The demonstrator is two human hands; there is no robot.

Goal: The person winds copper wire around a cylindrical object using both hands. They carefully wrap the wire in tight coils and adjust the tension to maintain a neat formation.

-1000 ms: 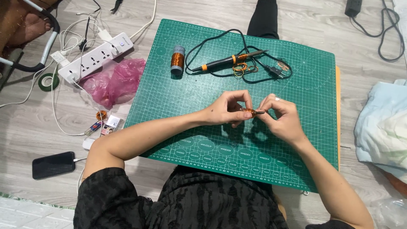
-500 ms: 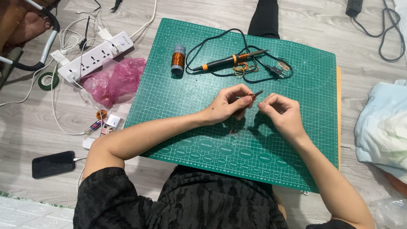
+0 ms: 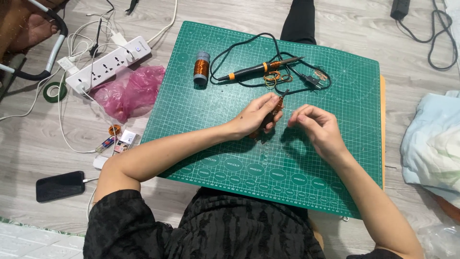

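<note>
My left hand (image 3: 256, 117) is closed on a small rod wound with copper wire (image 3: 278, 102), whose thin tip points up and away over the green cutting mat (image 3: 211, 124). A short gap to the right, my right hand (image 3: 316, 125) hovers with its fingers curled together, and I see nothing between them. Both hands are over the middle of the mat. Just beyond them lie a soldering iron with an orange-and-black handle (image 3: 258, 70) and some loose loops of copper wire (image 3: 274, 76).
A spool of copper wire (image 3: 201, 67) stands on the mat's far left. Left of the mat lie a white power strip (image 3: 108, 64), a pink plastic bag (image 3: 132, 91), a roll of tape (image 3: 54, 91) and a black phone (image 3: 60, 185). A pale blue cloth (image 3: 431, 144) lies at the right.
My hands were touching around the wound piece. They have drawn apart: the left hand keeps the piece and has lifted it slightly, and the right hand has moved off to the right.
</note>
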